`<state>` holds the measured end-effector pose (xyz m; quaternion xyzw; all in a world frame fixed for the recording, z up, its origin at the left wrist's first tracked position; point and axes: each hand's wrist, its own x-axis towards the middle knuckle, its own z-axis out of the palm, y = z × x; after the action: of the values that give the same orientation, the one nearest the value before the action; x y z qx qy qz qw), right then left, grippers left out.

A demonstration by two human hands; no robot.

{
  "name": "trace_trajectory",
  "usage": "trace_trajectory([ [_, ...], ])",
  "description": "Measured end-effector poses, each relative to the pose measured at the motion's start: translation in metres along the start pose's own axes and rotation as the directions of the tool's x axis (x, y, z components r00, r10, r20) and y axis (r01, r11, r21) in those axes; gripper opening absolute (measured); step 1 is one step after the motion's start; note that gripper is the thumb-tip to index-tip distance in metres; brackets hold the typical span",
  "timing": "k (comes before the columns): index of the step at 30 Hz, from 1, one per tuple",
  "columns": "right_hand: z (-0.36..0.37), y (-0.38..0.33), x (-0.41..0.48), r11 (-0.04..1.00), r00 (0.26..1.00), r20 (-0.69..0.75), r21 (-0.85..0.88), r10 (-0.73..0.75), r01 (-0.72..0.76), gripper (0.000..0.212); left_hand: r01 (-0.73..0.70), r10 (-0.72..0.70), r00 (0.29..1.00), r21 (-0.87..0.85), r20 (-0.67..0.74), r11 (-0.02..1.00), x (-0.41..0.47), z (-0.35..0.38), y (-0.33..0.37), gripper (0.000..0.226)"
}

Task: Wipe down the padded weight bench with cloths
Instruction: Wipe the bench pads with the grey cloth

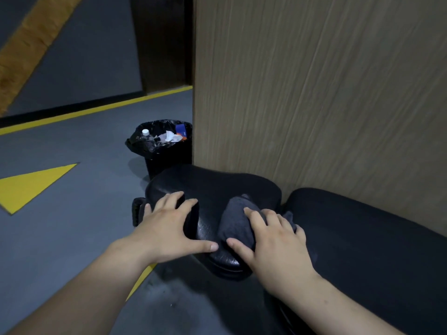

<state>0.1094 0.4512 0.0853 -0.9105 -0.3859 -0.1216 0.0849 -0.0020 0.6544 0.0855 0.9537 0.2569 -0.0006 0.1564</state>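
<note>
The black padded seat pad point(212, 187) of the weight bench lies in the middle of the view, with the longer back pad point(358, 228) running off to the right. My left hand point(169, 228) rests flat on the seat pad's left edge, fingers spread, holding nothing. My right hand point(273, 240) presses a dark grey cloth point(235, 221) onto the seat pad, fingers spread over it. The cloth is bunched under the palm and part of it is hidden by the hand.
A wood-grain panel point(314, 93) stands right behind the bench. A black bin point(162, 146) lined with a bag and holding rubbish stands to the left of the panel, just beyond the seat pad. Grey floor with yellow markings point(36, 184) spreads to the left.
</note>
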Motion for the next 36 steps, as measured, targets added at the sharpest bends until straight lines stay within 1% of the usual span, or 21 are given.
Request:
trace_trajectory([
  [2,-0.002,0.006,0.009,0.999,0.999,0.034,-0.022,0.032,-0.031,0.085,0.009,-0.009,1.0,0.002,0.002,1.0,0.0,-0.001,0.0,0.138],
  [3,-0.004,0.01,0.016,0.998,0.995,0.087,-0.038,0.052,-0.049,0.086,0.012,-0.012,1.0,0.0,0.006,1.0,-0.001,-0.001,0.0,0.138],
  [5,-0.006,0.019,0.034,0.994,0.982,0.156,-0.045,0.11,-0.104,0.084,0.015,-0.015,1.0,-0.006,0.017,1.0,-0.002,-0.002,0.0,0.137],
  [8,-0.004,0.034,0.073,0.978,0.962,0.175,-0.053,0.209,-0.203,0.08,0.019,-0.019,0.999,-0.017,0.03,1.0,-0.003,-0.002,0.0,0.132],
  [11,0.004,0.052,0.117,0.968,0.942,0.223,-0.041,0.249,-0.246,0.08,0.028,-0.027,0.999,-0.023,0.041,0.999,-0.003,-0.002,0.002,0.128],
  [14,0.011,0.062,0.153,0.967,0.937,0.262,0.042,0.232,-0.251,0.08,0.031,-0.03,0.998,-0.021,0.048,0.999,-0.004,-0.002,0.004,0.13],
  [17,0.017,0.058,0.177,0.972,0.94,0.297,0.112,0.167,-0.208,0.076,0.04,-0.038,0.998,-0.033,0.05,0.999,-0.003,-0.003,0.004,0.129],
  [24,0.027,0.006,0.208,0.995,0.948,0.318,0.097,0.003,-0.036,0.075,0.046,-0.047,0.999,-0.035,-0.009,0.998,-0.004,-0.005,0.003,0.121],
  [28,0.039,-0.04,0.227,0.99,0.946,0.32,0.14,-0.058,0.013,0.074,0.054,-0.066,0.987,-0.087,-0.143,0.995,-0.004,-0.008,-0.009,0.099],
  [30,0.045,-0.064,0.235,0.983,0.944,0.317,0.182,-0.091,0.034,0.074,0.097,-0.117,0.972,-0.104,-0.204,0.99,-0.003,-0.011,-0.022,0.084],
  [33,0.052,-0.096,0.238,0.973,0.949,0.283,0.216,-0.143,0.082,0.075,0.203,-0.233,0.937,-0.14,-0.259,0.969,-0.004,-0.018,-0.044,0.047],
  [34,0.052,-0.107,0.238,0.971,0.95,0.268,0.216,-0.16,0.103,0.075,0.232,-0.267,0.923,-0.154,-0.278,0.961,-0.004,-0.022,-0.049,0.04],
  [36,0.053,-0.128,0.235,0.969,0.948,0.254,0.2,-0.192,0.143,0.073,0.271,-0.309,0.9,-0.161,-0.308,0.949,-0.005,-0.029,-0.054,0.035],
])
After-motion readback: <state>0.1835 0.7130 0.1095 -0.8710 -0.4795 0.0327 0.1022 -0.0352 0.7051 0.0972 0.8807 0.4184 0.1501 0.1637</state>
